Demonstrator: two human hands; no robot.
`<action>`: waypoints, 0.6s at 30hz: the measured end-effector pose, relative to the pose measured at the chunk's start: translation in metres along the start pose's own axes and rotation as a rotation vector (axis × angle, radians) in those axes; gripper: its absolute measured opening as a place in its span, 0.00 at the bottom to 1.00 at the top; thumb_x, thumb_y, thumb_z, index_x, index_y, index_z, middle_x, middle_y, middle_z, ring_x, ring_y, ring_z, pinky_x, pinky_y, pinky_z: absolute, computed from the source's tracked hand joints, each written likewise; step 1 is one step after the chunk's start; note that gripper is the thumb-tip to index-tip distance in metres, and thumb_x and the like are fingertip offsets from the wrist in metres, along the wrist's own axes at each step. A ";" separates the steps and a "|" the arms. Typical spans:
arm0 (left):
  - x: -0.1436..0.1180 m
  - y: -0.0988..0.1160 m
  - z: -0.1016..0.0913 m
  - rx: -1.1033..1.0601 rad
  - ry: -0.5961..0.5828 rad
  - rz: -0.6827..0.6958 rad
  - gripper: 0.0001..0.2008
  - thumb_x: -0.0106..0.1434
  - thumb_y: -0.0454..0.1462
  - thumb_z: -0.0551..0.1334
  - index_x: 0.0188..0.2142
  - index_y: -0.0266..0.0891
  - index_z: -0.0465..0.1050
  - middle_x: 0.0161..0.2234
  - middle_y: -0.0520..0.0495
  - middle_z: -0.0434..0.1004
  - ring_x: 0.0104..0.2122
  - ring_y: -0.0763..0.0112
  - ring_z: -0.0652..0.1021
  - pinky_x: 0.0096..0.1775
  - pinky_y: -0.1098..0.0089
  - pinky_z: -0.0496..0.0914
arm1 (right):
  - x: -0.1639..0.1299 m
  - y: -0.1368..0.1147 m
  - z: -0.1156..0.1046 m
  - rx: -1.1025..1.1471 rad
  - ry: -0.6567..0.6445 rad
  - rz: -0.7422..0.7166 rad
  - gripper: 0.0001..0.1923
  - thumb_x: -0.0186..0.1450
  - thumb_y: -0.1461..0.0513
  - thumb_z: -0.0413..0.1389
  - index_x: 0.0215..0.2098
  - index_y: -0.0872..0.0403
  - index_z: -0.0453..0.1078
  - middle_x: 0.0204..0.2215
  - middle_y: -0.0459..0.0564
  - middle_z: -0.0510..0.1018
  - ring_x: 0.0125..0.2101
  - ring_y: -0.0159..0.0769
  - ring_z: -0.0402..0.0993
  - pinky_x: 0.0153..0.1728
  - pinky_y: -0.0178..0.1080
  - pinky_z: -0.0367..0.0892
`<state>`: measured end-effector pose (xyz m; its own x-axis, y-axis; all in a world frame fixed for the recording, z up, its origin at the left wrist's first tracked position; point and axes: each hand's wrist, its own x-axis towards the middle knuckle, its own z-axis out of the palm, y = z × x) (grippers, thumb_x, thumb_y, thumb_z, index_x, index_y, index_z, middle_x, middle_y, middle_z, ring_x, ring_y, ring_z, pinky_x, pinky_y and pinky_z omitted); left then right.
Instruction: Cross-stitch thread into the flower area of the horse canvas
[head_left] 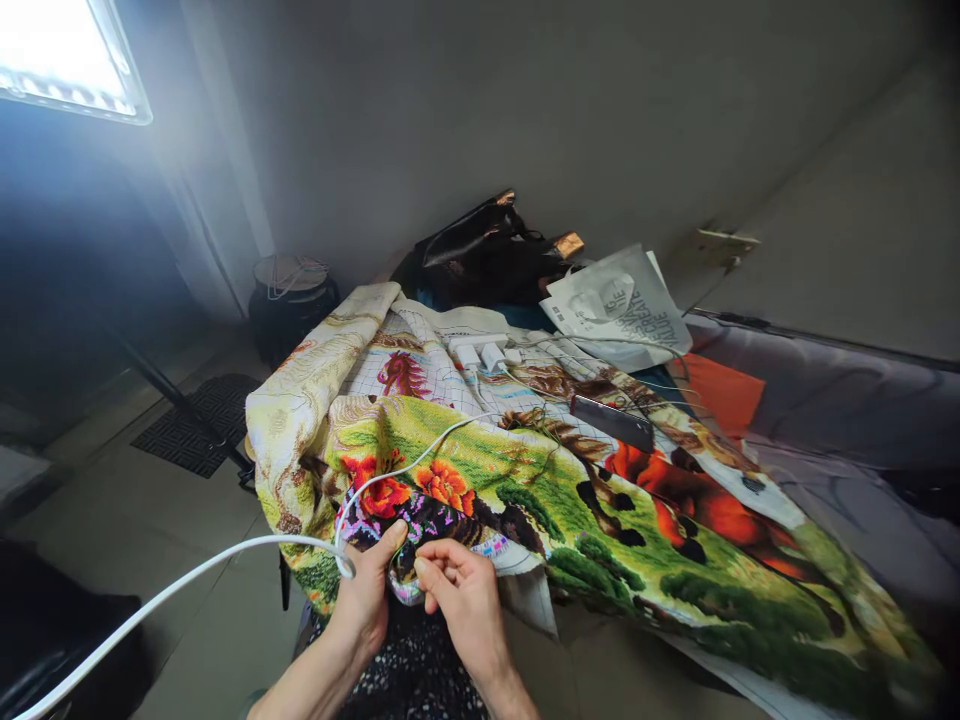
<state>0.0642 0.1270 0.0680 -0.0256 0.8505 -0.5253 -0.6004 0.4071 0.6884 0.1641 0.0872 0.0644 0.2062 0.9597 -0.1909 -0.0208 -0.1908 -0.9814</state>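
A large cross-stitch cloth point(480, 465) lies draped in front of me, with horses, green grass and orange-red flowers on it. My left hand point(364, 590) grips its near edge by the dark purple-and-black patch, thumb on top and the other fingers hidden beneath. Close beside it, my right hand point(465, 595) is closed in a pinch at the cloth's edge. Whatever sits between those fingertips is too small to make out. A white cable point(225, 553) runs past my left wrist and up over the cloth.
On the cloth rest white plug adapters point(491, 357) and a dark phone point(611, 422). Behind are a black bag point(472, 255) and a pale printed bag point(619, 305). A dark stool point(294, 310) stands back left. A bright lamp point(67, 55) shines at upper left.
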 end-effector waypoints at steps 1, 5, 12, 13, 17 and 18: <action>0.000 0.000 0.000 0.001 0.006 -0.002 0.16 0.38 0.37 0.73 0.25 0.35 0.71 0.24 0.49 0.76 0.27 0.65 0.77 0.27 0.69 0.68 | 0.001 0.001 -0.001 -0.003 -0.006 -0.002 0.10 0.57 0.58 0.57 0.29 0.59 0.72 0.17 0.43 0.67 0.16 0.25 0.61 0.17 0.28 0.57; 0.000 -0.002 0.001 -0.024 -0.002 0.006 0.14 0.39 0.36 0.73 0.24 0.35 0.71 0.20 0.51 0.74 0.29 0.64 0.77 0.33 0.66 0.70 | 0.001 0.004 -0.002 -0.031 0.003 -0.016 0.09 0.59 0.59 0.56 0.30 0.58 0.71 0.18 0.42 0.66 0.16 0.25 0.60 0.17 0.28 0.57; -0.003 -0.003 0.003 -0.085 -0.044 -0.012 0.14 0.43 0.36 0.72 0.30 0.35 0.74 0.27 0.48 0.79 0.34 0.62 0.78 0.40 0.63 0.70 | 0.001 -0.001 -0.004 -0.488 0.080 -0.594 0.13 0.67 0.66 0.48 0.44 0.55 0.72 0.27 0.49 0.72 0.28 0.32 0.70 0.31 0.33 0.66; -0.003 -0.004 0.002 -0.078 -0.029 -0.012 0.13 0.43 0.36 0.72 0.29 0.35 0.74 0.27 0.48 0.78 0.35 0.61 0.78 0.40 0.63 0.70 | 0.002 -0.002 -0.004 -0.562 0.064 -0.652 0.13 0.68 0.66 0.46 0.42 0.55 0.72 0.28 0.50 0.72 0.29 0.33 0.70 0.31 0.33 0.66; 0.000 -0.009 -0.004 -0.008 0.041 0.018 0.12 0.43 0.38 0.71 0.26 0.36 0.72 0.26 0.49 0.78 0.36 0.62 0.77 0.43 0.62 0.69 | 0.007 -0.009 -0.004 -0.825 0.034 -0.695 0.14 0.69 0.67 0.44 0.36 0.56 0.72 0.26 0.50 0.71 0.26 0.33 0.68 0.28 0.34 0.61; 0.000 -0.010 -0.005 0.009 0.042 0.021 0.12 0.43 0.38 0.71 0.25 0.36 0.72 0.26 0.49 0.78 0.36 0.62 0.77 0.44 0.61 0.68 | 0.009 -0.011 -0.004 -0.871 0.020 -0.688 0.15 0.69 0.67 0.44 0.34 0.55 0.72 0.26 0.50 0.70 0.26 0.33 0.67 0.27 0.34 0.60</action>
<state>0.0660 0.1218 0.0588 -0.0718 0.8444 -0.5308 -0.5924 0.3920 0.7038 0.1701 0.0972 0.0738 -0.0750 0.9144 0.3977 0.7974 0.2945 -0.5268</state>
